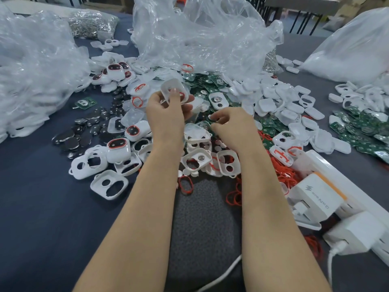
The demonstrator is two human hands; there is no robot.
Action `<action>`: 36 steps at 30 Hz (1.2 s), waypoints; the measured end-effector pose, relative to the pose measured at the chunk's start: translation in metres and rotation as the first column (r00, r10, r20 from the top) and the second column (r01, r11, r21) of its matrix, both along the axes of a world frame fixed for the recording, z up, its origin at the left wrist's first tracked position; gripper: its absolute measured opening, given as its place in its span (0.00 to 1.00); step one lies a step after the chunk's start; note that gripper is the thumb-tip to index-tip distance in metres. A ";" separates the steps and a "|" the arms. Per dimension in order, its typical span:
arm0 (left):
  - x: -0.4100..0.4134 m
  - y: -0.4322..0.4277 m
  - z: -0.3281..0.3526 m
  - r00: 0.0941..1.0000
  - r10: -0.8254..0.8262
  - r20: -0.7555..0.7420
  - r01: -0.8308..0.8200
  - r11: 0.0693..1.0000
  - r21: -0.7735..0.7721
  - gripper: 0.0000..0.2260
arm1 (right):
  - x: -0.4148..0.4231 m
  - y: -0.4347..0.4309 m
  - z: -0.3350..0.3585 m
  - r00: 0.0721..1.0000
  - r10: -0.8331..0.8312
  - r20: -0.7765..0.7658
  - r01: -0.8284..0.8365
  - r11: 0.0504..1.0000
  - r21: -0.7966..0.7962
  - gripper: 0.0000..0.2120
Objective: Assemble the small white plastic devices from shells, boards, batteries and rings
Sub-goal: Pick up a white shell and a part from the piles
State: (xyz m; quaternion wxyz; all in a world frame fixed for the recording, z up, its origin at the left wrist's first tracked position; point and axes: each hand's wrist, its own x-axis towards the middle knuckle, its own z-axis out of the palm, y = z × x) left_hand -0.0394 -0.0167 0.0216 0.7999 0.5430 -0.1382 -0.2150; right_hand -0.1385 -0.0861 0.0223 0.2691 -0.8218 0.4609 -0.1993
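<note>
My left hand [166, 110] holds a white plastic shell [171, 88] raised above the pile, thumb pressed on its face, with a red ring showing inside it. My right hand [229, 123] hovers low over the heap with fingers curled, pinching at a small clear or white part; what it holds is hidden. Below both hands lie empty white shells [109, 184], several finished devices with dark red-rimmed faces [116, 148], green boards [210, 81], coin batteries [69, 140] and red rings [186, 184].
Crumpled clear plastic bags [195, 32] rise behind the pile and at far left. A white power strip with chargers [317, 197] and a white cable sit at lower right. More green boards [362, 127] and white covers [273, 98] spread to the right on the dark cloth.
</note>
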 end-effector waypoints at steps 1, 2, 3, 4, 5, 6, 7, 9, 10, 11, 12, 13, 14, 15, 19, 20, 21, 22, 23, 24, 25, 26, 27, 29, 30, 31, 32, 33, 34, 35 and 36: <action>0.000 0.000 0.000 1.000 -0.002 -0.010 0.002 1.000 -0.011 0.07 | 0.002 0.001 -0.001 0.997 0.032 -0.071 -0.033 0.999 -0.007 0.15; 0.000 0.000 -0.001 1.000 -0.003 -0.025 0.002 1.000 -0.021 0.07 | 0.004 0.002 -0.003 0.988 0.052 -0.143 -0.056 0.998 -0.023 0.16; 0.000 0.000 -0.001 0.999 -0.002 -0.040 0.001 1.000 -0.028 0.07 | 0.006 0.002 -0.004 0.977 0.063 -0.202 -0.073 0.997 -0.041 0.17; 0.000 0.000 -0.002 0.999 -0.001 -0.054 0.000 0.999 -0.033 0.07 | 0.008 0.003 -0.005 0.970 0.063 -0.236 -0.079 0.995 -0.057 0.17; 0.001 -0.001 -0.002 0.998 -0.002 -0.066 -0.001 0.999 -0.039 0.07 | 0.009 0.003 -0.005 0.967 0.056 -0.250 -0.074 0.995 -0.064 0.15; 0.001 -0.001 -0.002 0.997 -0.004 -0.077 0.000 0.999 -0.044 0.08 | 0.009 0.003 -0.006 0.968 0.045 -0.248 -0.063 0.996 -0.067 0.15; 0.001 -0.002 -0.001 0.996 -0.005 -0.085 0.001 0.999 -0.048 0.08 | 0.010 0.002 -0.006 0.972 0.034 -0.231 -0.051 0.997 -0.065 0.14; 0.002 -0.002 -0.001 0.995 -0.010 -0.096 0.005 0.998 -0.055 0.08 | 0.009 0.001 -0.007 0.993 0.007 -0.115 -0.013 0.998 -0.056 0.13; 0.002 -0.002 -0.001 0.995 -0.012 -0.100 0.007 0.998 -0.055 0.08 | 0.008 0.000 -0.007 1.000 -0.020 -0.013 0.019 0.998 -0.052 0.12; 0.002 -0.002 -0.001 0.995 -0.015 -0.103 0.009 0.999 -0.052 0.07 | 0.007 -0.001 -0.007 0.994 -0.054 0.096 0.058 0.997 -0.043 0.11; 0.002 -0.002 -0.002 0.994 -0.019 -0.106 0.014 0.999 -0.046 0.07 | 0.005 -0.002 -0.006 0.976 -0.087 0.199 0.095 0.995 -0.028 0.10; 0.002 -0.002 -0.002 0.994 -0.025 -0.105 0.021 0.999 -0.039 0.06 | 0.003 -0.003 -0.005 0.952 -0.115 0.283 0.123 0.992 -0.008 0.11; 0.001 -0.002 -0.002 0.994 -0.031 -0.102 0.028 0.999 -0.029 0.06 | 0.002 -0.004 -0.003 0.931 -0.137 0.338 0.143 0.990 0.007 0.12; 0.001 -0.002 -0.002 0.995 -0.034 -0.097 0.033 0.999 -0.016 0.06 | 0.001 -0.004 -0.003 0.922 -0.154 0.356 0.162 0.987 0.005 0.13; 0.001 -0.002 -0.002 0.997 -0.017 -0.074 0.019 1.000 0.018 0.07 | 0.001 -0.005 -0.005 0.958 -0.159 0.240 0.173 0.984 -0.040 0.10; 0.002 -0.002 -0.001 0.998 -0.005 -0.069 0.006 1.000 0.019 0.07 | 0.002 -0.004 -0.006 0.970 -0.157 0.185 0.169 0.984 -0.050 0.12; 0.002 -0.002 -0.001 0.998 0.009 -0.066 -0.007 1.000 0.017 0.07 | 0.003 -0.004 -0.007 0.979 -0.162 0.126 0.172 0.982 -0.071 0.14; 0.002 -0.002 -0.001 0.998 0.020 -0.065 -0.020 1.000 0.013 0.07 | 0.004 -0.003 -0.007 0.982 -0.172 0.073 0.179 0.978 -0.106 0.16; 0.002 -0.002 -0.001 0.997 0.029 -0.066 -0.029 1.000 0.008 0.07 | 0.005 -0.002 -0.007 0.983 -0.178 0.038 0.182 0.973 -0.146 0.17; 0.002 -0.002 0.000 0.997 0.036 -0.067 -0.036 0.999 0.003 0.07 | 0.006 -0.001 -0.006 0.985 -0.169 0.024 0.171 0.969 -0.178 0.17; 0.001 -0.002 0.000 0.997 0.045 -0.069 -0.045 0.999 -0.003 0.07 | 0.007 -0.001 -0.005 0.990 -0.136 0.024 0.138 0.971 -0.194 0.17; 0.001 -0.001 0.000 0.996 0.057 -0.074 -0.058 0.998 -0.009 0.07 | 0.009 0.000 -0.005 0.996 -0.088 0.031 0.092 0.976 -0.195 0.16; 0.001 -0.001 0.001 0.994 0.070 -0.083 -0.072 0.997 -0.018 0.07 | 0.010 0.001 -0.005 0.998 -0.043 0.038 0.050 0.982 -0.184 0.14; 0.002 0.000 0.001 0.990 0.089 -0.112 -0.094 0.995 -0.037 0.08 | 0.010 0.002 -0.005 1.000 0.000 0.014 0.002 0.987 -0.159 0.13; 0.003 0.000 0.001 0.988 0.096 -0.125 -0.102 0.994 -0.042 0.08 | 0.009 0.002 -0.006 1.000 0.002 -0.024 -0.006 0.988 -0.157 0.13; 0.004 0.001 0.001 0.986 0.101 -0.133 -0.108 0.993 -0.045 0.08 | 0.009 0.001 -0.007 0.997 -0.004 -0.077 -0.008 0.987 -0.161 0.14; 0.004 0.001 0.001 0.985 0.104 -0.138 -0.111 0.993 -0.045 0.08 | 0.009 0.000 -0.008 0.990 -0.016 -0.137 -0.007 0.985 -0.170 0.15; 0.005 0.001 0.001 0.985 0.101 -0.143 -0.109 0.993 -0.046 0.08 | 0.010 0.000 -0.009 0.982 -0.028 -0.188 -0.006 0.984 -0.179 0.16; 0.005 0.001 0.002 0.984 0.094 -0.150 -0.103 0.994 -0.047 0.08 | 0.010 0.000 -0.010 0.975 -0.034 -0.221 -0.008 0.983 -0.186 0.18; 0.004 0.001 0.002 0.983 0.087 -0.161 -0.096 0.994 -0.052 0.08 | 0.011 -0.001 -0.010 0.970 -0.036 -0.240 -0.011 0.982 -0.190 0.19; 0.004 0.001 0.002 0.982 0.080 -0.171 -0.092 0.994 -0.060 0.08 | 0.012 -0.001 -0.011 0.967 -0.036 -0.253 -0.014 0.981 -0.193 0.18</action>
